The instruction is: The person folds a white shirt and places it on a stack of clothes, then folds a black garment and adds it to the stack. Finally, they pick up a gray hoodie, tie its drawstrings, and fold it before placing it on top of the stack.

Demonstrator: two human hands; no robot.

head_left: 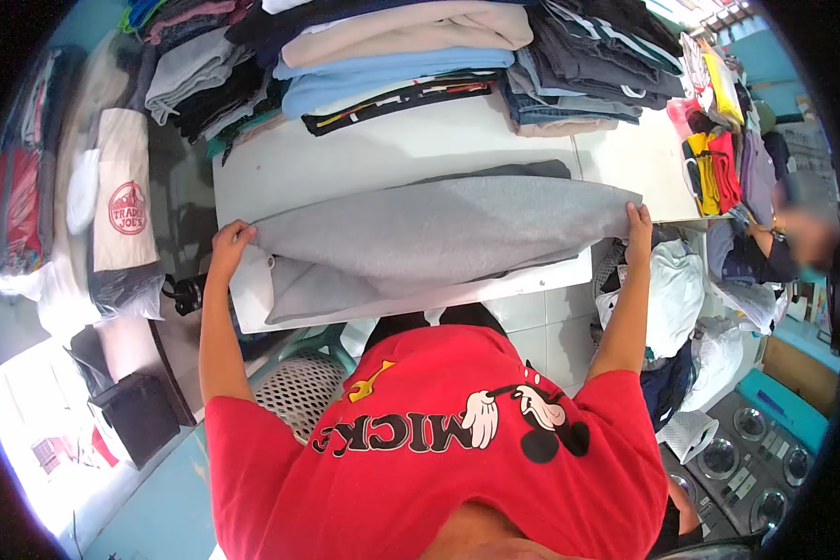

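Note:
A long grey garment (439, 224) is stretched sideways between my two hands over the white table (280, 159). My left hand (232, 245) pinches its left end, fingers closed on the fabric. At the opposite end my right hand (637, 224) grips the other corner, thumb and fingers pressed together. The cloth sags a little in the middle, and its lower folds rest on the table near the front edge. Behind its upper edge a darker grey part shows.
Stacks of folded clothes (397, 70) line the table's back, with dark folded trousers (597, 70) at right. A canvas tote bag (126, 201) hangs at left. White bundles (672, 289) sit at right, near another person (803, 229). A green chair (299, 387) stands close by.

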